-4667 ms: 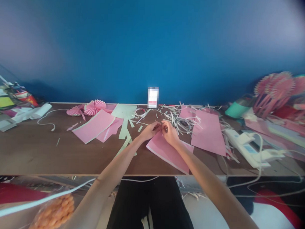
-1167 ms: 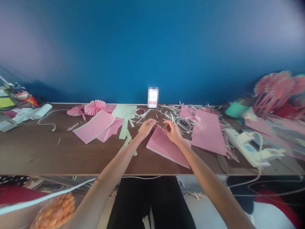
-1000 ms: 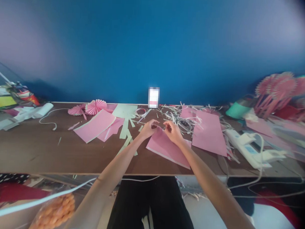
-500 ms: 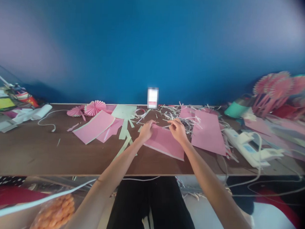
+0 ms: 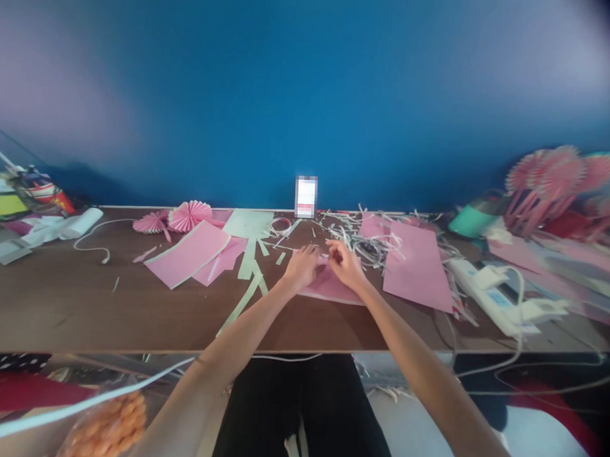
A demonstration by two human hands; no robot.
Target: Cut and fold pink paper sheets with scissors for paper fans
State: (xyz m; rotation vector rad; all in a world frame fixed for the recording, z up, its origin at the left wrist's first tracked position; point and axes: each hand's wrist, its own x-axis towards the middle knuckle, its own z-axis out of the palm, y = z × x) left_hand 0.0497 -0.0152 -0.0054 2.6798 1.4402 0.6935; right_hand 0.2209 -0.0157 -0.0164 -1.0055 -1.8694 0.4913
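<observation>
My left hand point(image 5: 303, 267) and my right hand point(image 5: 344, 266) meet over a pink paper sheet point(image 5: 333, 288) lying on the brown table point(image 5: 82, 307). Both hands have their fingers curled and pinch the sheet's far edge, which looks partly folded. Much of the sheet is hidden under the hands. White paper strips point(image 5: 367, 247) lie tangled just beyond the fingers.
More pink sheets lie at the left point(image 5: 187, 252) and right point(image 5: 416, 266), with pale green strips point(image 5: 247, 280) between. Pink paper fans point(image 5: 188, 214) sit at the back left, more fans point(image 5: 557, 174) at the far right. A white glue gun point(image 5: 497, 295) with cord lies right.
The pink sheet has been turned and drawn away from the table's front edge; it now shows a smaller area. Both hands came together again at its far edge.
</observation>
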